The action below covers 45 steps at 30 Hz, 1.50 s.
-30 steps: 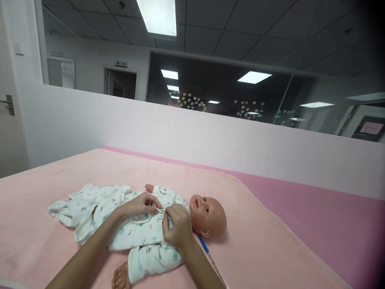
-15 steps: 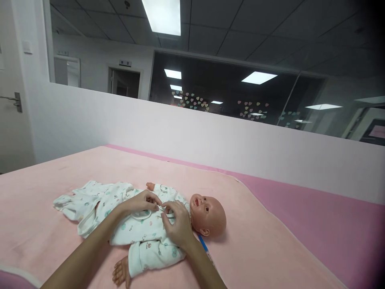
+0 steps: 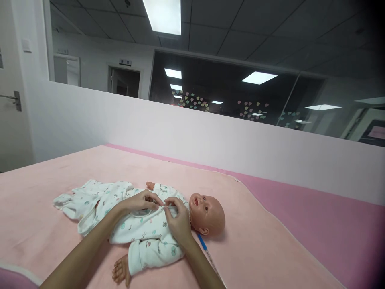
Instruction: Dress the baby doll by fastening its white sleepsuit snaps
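Note:
A baby doll (image 3: 208, 214) lies on its back on the pink blanket, its head to the right. It wears a white printed outfit (image 3: 141, 230) with a loose white tie at the chest. My left hand (image 3: 144, 202) pinches the tie from the left side. From the right, my right hand (image 3: 178, 218) pinches the tie close to the left fingertips, thumb and index finger together. The two hands nearly touch over the doll's chest. The fingers partly hide the tie.
A pink blanket (image 3: 258, 249) covers the padded surface. A blue and white stick-like object (image 3: 202, 242) lies beside the doll's neck, near my right forearm. Behind stands a white wall (image 3: 180, 132) with a window above; a door (image 3: 12, 132) is at the left.
My right thumb and fingers have moved slightly and closed in on the tie at the chest. The tie's loop looks flatter. My left hand has hardly moved.

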Tool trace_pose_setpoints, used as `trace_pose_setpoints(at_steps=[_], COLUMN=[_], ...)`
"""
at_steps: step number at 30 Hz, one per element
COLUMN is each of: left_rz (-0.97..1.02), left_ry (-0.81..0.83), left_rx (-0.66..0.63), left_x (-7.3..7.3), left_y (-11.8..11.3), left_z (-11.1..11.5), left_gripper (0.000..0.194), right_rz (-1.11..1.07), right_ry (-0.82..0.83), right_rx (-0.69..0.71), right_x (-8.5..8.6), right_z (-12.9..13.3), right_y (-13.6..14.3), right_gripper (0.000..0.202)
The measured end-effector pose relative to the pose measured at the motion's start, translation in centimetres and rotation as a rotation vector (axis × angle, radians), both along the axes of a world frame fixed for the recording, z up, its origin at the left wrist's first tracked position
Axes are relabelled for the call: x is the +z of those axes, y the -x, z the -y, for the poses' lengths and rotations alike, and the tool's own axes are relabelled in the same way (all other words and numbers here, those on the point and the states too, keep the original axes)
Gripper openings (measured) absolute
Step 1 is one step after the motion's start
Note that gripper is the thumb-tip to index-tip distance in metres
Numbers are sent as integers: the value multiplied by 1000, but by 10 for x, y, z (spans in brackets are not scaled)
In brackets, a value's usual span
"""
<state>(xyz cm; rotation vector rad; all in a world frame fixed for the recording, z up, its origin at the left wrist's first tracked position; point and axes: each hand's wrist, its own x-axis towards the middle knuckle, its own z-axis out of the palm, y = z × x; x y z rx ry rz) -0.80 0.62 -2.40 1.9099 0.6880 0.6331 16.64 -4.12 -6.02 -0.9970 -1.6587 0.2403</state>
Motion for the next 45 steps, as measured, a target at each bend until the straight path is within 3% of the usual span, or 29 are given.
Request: trace_pose_setpoints(at_steps=[6, 13, 20, 27, 35, 45], left_rz=[-99, -64, -5, 26, 32, 32], left_ry=[-115, -169, 2, 34, -33, -51], left_rx=[83, 185, 147, 181, 139, 105], left_x=[-2, -9, -4, -2, -8, -7], left_y=[-4, -9, -7, -7, -8, -8], left_z=[3, 4, 6, 5, 1, 2], left_gripper=[35, 27, 29, 27, 27, 30], right_rz=[93, 132, 157, 219, 179, 11], right_ry=[-42, -85, -66, -70, -30, 172], right_rx=[-62, -128, -141, -158, -149, -96], right_x=[2, 0, -3, -3, -4, 0], right_z=[2, 2, 0, 2, 1, 0], right_y=[3, 6, 6, 6, 5, 1], right_gripper=[18, 19, 18, 8, 8, 5])
